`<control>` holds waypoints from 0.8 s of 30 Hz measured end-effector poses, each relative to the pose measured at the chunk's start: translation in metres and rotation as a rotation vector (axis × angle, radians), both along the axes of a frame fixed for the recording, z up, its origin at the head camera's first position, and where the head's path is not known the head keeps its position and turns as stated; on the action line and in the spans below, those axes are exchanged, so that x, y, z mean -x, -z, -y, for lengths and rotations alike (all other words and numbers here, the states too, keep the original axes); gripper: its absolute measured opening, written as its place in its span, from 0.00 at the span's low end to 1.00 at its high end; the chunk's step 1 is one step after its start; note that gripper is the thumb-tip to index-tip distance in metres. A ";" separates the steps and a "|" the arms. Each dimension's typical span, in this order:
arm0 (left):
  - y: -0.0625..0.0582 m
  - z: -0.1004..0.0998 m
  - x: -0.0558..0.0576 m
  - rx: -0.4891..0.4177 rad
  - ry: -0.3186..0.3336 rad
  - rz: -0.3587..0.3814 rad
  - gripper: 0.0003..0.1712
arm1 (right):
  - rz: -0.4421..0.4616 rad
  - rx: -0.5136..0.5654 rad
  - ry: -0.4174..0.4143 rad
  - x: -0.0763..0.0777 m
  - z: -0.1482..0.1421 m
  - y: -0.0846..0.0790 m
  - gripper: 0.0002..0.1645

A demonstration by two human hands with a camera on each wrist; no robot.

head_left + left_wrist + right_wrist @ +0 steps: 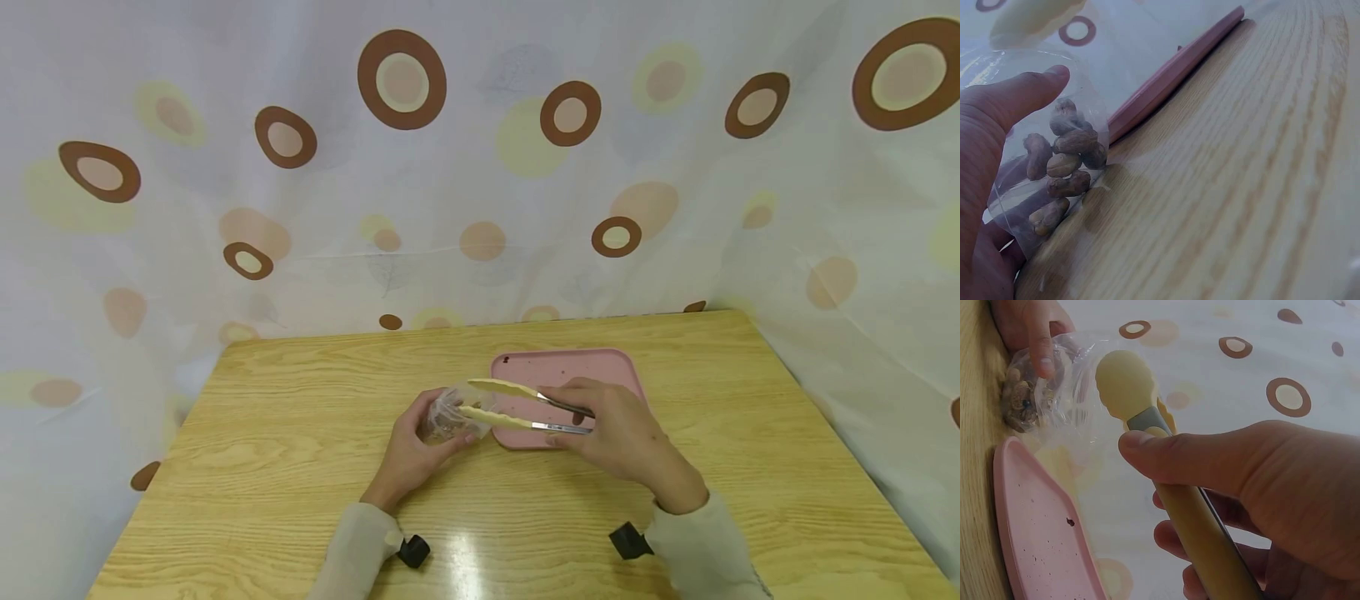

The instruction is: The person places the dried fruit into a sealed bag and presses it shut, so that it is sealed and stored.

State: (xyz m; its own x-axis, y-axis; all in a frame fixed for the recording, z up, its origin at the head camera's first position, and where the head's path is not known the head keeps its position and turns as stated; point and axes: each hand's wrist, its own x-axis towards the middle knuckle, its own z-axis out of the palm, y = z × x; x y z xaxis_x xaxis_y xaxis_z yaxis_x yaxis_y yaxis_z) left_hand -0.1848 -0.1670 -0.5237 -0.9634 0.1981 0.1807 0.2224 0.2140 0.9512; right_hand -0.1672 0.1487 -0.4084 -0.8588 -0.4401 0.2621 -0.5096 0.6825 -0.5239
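My left hand [417,447] holds a clear plastic bag [444,417] upright on the table, thumb on the near side. Inside the bag are several peanuts in their shells [1075,141], gathered toward the bottom. My right hand [617,429] grips a pair of tongs [553,427] with cream-coloured scalloped tips and metal arms. The tongs' two arms are spread apart, and their tips reach left to the bag's mouth. Nothing shows between the tips. In the right wrist view the thumb presses along one arm [1197,531] of the tongs, the fingers on the other side.
A pink tray [600,364] lies behind and beneath the right hand, with dark crumbs [1070,522] scattered on it. The wooden table [300,467] meets a patterned curtain [480,167] at the back and sides. Black wrist mounts [413,551] sit at both sleeves.
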 end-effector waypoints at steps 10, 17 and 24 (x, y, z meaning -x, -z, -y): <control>-0.001 -0.002 0.000 0.010 -0.026 0.024 0.38 | -0.014 0.029 0.013 0.000 -0.011 -0.006 0.35; 0.000 -0.003 -0.002 0.017 -0.042 0.025 0.38 | -0.061 0.086 0.107 0.001 -0.021 -0.005 0.37; -0.002 -0.003 -0.003 0.020 -0.050 0.026 0.39 | -0.138 0.135 0.263 0.005 -0.044 0.013 0.40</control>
State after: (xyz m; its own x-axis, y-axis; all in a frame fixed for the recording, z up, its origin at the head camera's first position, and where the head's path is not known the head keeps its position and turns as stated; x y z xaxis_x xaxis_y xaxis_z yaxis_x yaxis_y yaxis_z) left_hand -0.1817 -0.1645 -0.5216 -0.9766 0.1529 0.1515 0.1858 0.2436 0.9519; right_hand -0.1724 0.1928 -0.4217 -0.8910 -0.1609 0.4245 -0.3971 0.7293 -0.5571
